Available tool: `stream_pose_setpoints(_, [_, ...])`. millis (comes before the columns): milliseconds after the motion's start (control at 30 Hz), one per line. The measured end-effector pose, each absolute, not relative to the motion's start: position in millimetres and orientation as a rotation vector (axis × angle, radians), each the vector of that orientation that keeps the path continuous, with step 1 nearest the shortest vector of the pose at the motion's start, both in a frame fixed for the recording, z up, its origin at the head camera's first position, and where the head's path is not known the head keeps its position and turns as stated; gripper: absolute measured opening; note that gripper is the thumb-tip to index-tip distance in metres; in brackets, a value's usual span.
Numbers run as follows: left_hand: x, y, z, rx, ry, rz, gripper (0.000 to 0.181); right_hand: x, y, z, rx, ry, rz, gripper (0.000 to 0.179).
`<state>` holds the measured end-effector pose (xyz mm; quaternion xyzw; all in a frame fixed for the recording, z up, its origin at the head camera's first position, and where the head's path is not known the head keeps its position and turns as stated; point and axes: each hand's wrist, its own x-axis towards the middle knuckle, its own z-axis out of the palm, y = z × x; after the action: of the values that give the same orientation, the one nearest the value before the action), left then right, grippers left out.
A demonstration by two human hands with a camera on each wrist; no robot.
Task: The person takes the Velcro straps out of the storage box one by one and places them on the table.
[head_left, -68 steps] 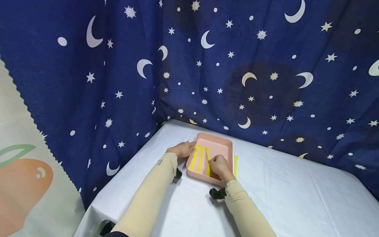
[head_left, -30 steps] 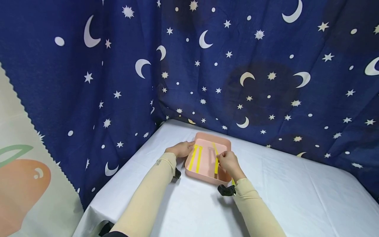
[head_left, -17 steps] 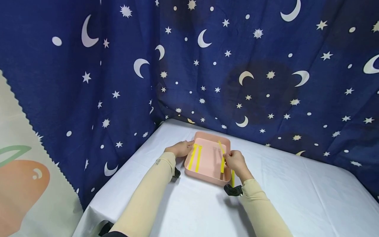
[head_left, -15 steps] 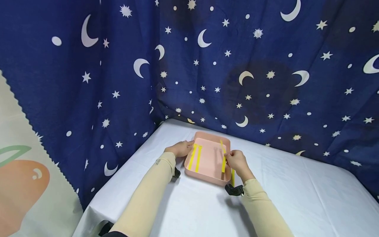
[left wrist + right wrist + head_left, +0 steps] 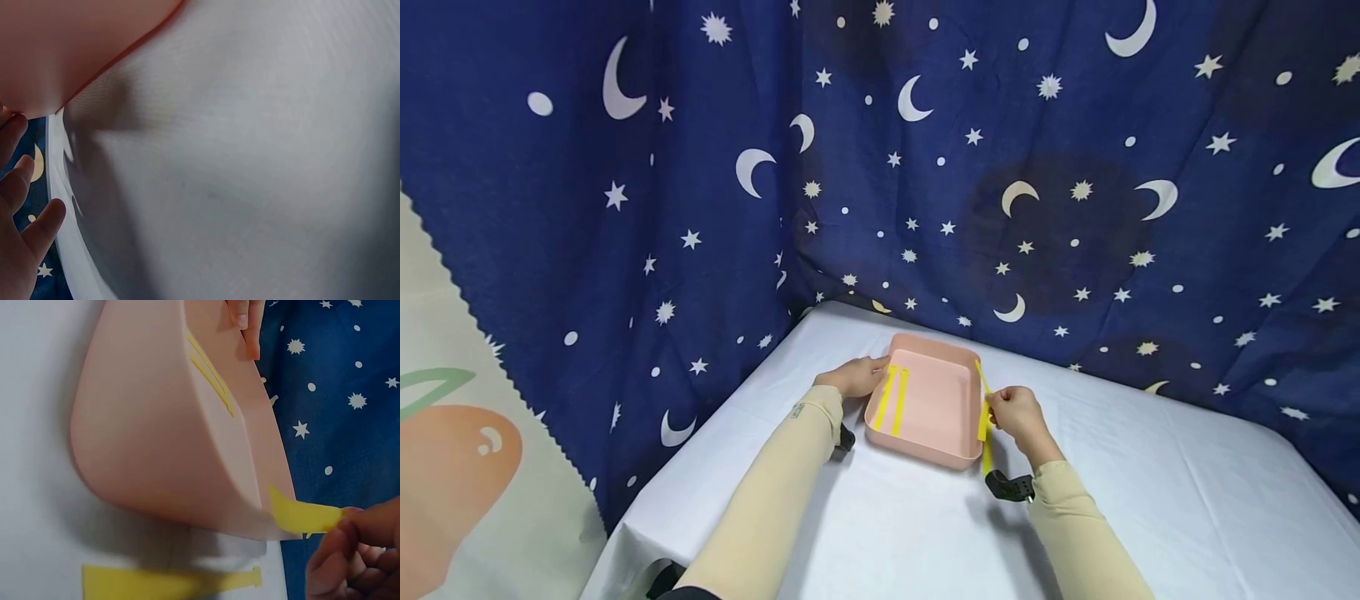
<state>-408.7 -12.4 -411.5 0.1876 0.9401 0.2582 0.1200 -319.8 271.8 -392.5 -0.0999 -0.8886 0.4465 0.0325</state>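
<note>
A pink tray [image 5: 936, 408] lies on the white table. My left hand [image 5: 859, 377] holds its left rim; in the right wrist view the thumb [image 5: 240, 314] shows against the inner wall. My right hand [image 5: 1017, 412] pinches a yellow strap [image 5: 306, 517] between thumb and index finger, at the tray's right rim. Two more yellow straps lie side by side along the left of the tray floor, the inner one [image 5: 899, 404] beside the outer one [image 5: 885, 400]. Another yellow strap [image 5: 169, 584] lies on the table outside the right wall, partly hidden by my right wrist in the head view.
White cloth covers the table [image 5: 1150, 500]. A dark blue curtain [image 5: 1000, 108] with moons and stars hangs behind it and to the left. Black wrist bands [image 5: 1009, 486] sit beneath my forearms.
My right hand has lifted a strap from the tray's middle and carried it right, to the right rim. My left hand has kept its place on the left rim.
</note>
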Motion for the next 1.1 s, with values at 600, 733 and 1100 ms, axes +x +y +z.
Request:
stream_pose_setpoints(600, [-413.0,-12.7,-414.3,0.601,2.732,0.790,0.052,-313.0,297.9,-400.2,-0.362,-2.760,1.311,0.025])
stream_pose_setpoints(733, [-412.9,-11.7,-413.7,0.615,2.742,0.777,0.052,-309.3,304.8,-403.4,-0.392,-2.786,1.280,0.026])
stream_pose_setpoints(1100, [-411.0,-11.8,-412.8,0.602,2.728,0.793,0.052,-307.1,310.9,-411.3,-0.459,-2.831,1.264,0.026])
